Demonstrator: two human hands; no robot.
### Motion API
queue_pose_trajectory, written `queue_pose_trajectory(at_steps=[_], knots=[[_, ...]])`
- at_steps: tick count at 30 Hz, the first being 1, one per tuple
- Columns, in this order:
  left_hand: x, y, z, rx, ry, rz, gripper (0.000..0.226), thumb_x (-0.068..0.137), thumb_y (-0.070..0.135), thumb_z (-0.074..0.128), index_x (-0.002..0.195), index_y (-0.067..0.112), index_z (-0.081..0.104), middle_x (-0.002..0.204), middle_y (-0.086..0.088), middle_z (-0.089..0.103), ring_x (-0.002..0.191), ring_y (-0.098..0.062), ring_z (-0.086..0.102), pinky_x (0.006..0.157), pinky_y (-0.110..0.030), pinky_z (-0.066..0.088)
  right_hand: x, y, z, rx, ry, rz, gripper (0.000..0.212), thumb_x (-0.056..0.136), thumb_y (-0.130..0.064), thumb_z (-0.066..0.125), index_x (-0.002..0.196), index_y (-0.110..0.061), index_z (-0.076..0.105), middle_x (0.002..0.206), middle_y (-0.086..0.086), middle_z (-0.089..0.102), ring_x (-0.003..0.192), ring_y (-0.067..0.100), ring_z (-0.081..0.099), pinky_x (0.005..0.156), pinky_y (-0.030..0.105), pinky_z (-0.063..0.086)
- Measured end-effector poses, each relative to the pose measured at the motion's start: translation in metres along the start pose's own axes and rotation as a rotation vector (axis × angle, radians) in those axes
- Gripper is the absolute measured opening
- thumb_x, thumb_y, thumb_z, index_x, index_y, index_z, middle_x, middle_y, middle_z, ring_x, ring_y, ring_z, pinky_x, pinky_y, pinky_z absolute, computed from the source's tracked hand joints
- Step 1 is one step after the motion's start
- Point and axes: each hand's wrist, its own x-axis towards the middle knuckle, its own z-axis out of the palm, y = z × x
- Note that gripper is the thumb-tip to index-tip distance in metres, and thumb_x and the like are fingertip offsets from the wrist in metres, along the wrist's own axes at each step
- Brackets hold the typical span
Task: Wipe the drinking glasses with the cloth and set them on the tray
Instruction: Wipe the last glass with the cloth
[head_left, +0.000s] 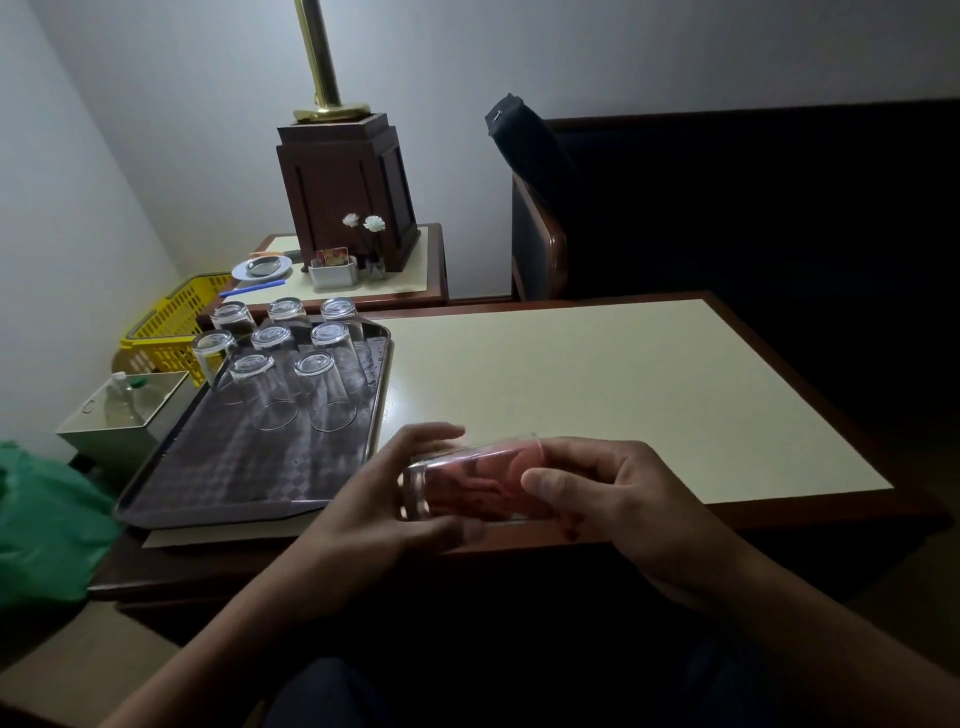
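A clear drinking glass (415, 491) lies on its side above the table's near edge, held between both hands. A pink cloth (488, 480) is stuffed inside it. My left hand (395, 499) curls round the glass's left end. My right hand (608, 499) grips the other end where the cloth enters, thumb on top. To the left lies a dark checked tray (244, 467) with several glasses (322, 389) standing upside down at its far end.
The cream-topped table (623, 395) stretches to the right of the tray. Behind it stands a side table with a wooden lamp base (348, 192), a plate and a small flower vase. A yellow basket (171, 327), a white box and a green bag sit at the left. A dark chair (540, 228) stands behind.
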Motion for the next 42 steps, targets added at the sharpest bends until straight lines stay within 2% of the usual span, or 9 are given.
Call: queue_pose_trajectory(at_steps=[4, 8, 10, 15, 19, 25, 32, 37, 42], knots=[[0.003, 0.001, 0.007, -0.374, -0.039, -0.253, 0.048, 0.095, 0.032, 0.075, 0.132, 0.006, 0.061, 0.115, -0.021, 0.066, 0.071, -0.019, 0.061, 0.058, -0.025, 0.052, -0.003, 0.001, 0.0, -0.093, -0.052, -0.05, 0.036, 0.096, 0.001, 0.072, 0.127, -0.017, 0.077, 0.118, -0.001, 0.081, 0.114, 0.016, 0.075, 0.1, 0.028, 0.057], [-0.001, 0.005, 0.003, 0.039, 0.102, 0.103, 0.055, 0.072, 0.003, 0.089, 0.12, 0.017, 0.066, 0.108, -0.01, 0.073, 0.087, -0.023, 0.072, 0.075, -0.027, 0.059, 0.001, 0.001, 0.0, 0.022, -0.044, 0.057, 0.027, 0.096, -0.008, 0.073, 0.12, -0.018, 0.08, 0.108, 0.016, 0.08, 0.086, 0.026, 0.07, 0.078, 0.034, 0.056], [-0.002, 0.005, 0.002, 0.188, 0.106, 0.222, 0.059, 0.07, 0.002, 0.089, 0.12, 0.022, 0.066, 0.112, -0.004, 0.073, 0.095, -0.023, 0.075, 0.081, -0.027, 0.059, 0.003, 0.004, -0.001, 0.152, -0.025, 0.096, 0.026, 0.094, -0.005, 0.073, 0.118, -0.013, 0.08, 0.113, 0.018, 0.079, 0.1, 0.033, 0.076, 0.087, 0.043, 0.058], [0.0, 0.007, 0.012, -0.335, 0.026, -0.158, 0.041, 0.093, 0.019, 0.073, 0.13, 0.006, 0.064, 0.109, -0.017, 0.07, 0.074, -0.023, 0.065, 0.061, -0.026, 0.056, 0.0, 0.006, 0.001, -0.049, -0.037, -0.026, 0.03, 0.091, 0.006, 0.074, 0.109, -0.016, 0.083, 0.109, 0.007, 0.081, 0.106, 0.021, 0.077, 0.091, 0.029, 0.058], [-0.001, 0.002, -0.003, -0.066, 0.044, -0.022, 0.052, 0.076, 0.009, 0.085, 0.123, 0.013, 0.064, 0.106, -0.022, 0.07, 0.085, -0.029, 0.069, 0.077, -0.033, 0.059, 0.003, 0.003, -0.007, 0.053, -0.132, 0.139, 0.031, 0.092, 0.008, 0.07, 0.116, -0.009, 0.08, 0.111, 0.011, 0.081, 0.096, 0.018, 0.077, 0.083, 0.024, 0.059], [0.002, -0.005, -0.012, -0.106, 0.053, -0.022, 0.054, 0.072, 0.011, 0.09, 0.12, 0.017, 0.065, 0.115, -0.032, 0.066, 0.09, -0.036, 0.068, 0.084, -0.039, 0.059, 0.014, -0.005, -0.03, 0.398, 0.193, 0.192, 0.05, 0.075, -0.006, 0.077, 0.123, 0.0, 0.065, 0.112, 0.022, 0.077, 0.086, 0.022, 0.078, 0.073, 0.026, 0.065], [0.001, -0.007, 0.004, -0.369, -0.122, -0.126, 0.05, 0.082, 0.007, 0.074, 0.13, 0.004, 0.059, 0.11, -0.024, 0.064, 0.077, -0.027, 0.063, 0.07, -0.031, 0.056, 0.006, -0.003, -0.014, -0.19, 0.402, -0.118, 0.05, 0.082, -0.043, 0.073, 0.13, -0.033, 0.059, 0.12, -0.013, 0.073, 0.116, 0.005, 0.071, 0.099, 0.024, 0.058], [0.0, -0.008, 0.008, -0.328, -0.117, -0.119, 0.052, 0.082, 0.008, 0.074, 0.131, 0.0, 0.058, 0.104, -0.041, 0.056, 0.07, -0.028, 0.062, 0.071, -0.032, 0.058, 0.005, 0.006, -0.001, -0.278, 0.406, -0.251, 0.033, 0.088, -0.032, 0.081, 0.116, -0.033, 0.064, 0.104, -0.015, 0.078, 0.098, 0.007, 0.077, 0.082, 0.028, 0.063], [0.006, -0.01, 0.001, -0.435, -0.063, -0.131, 0.072, 0.075, 0.033, 0.09, 0.124, -0.005, 0.055, 0.105, -0.032, 0.064, 0.065, -0.03, 0.062, 0.057, -0.027, 0.054, 0.002, 0.007, -0.021, -0.57, -0.056, -0.299, 0.036, 0.108, -0.016, 0.053, 0.139, -0.026, 0.069, 0.142, -0.021, 0.065, 0.139, 0.002, 0.054, 0.115, 0.033, 0.048]])
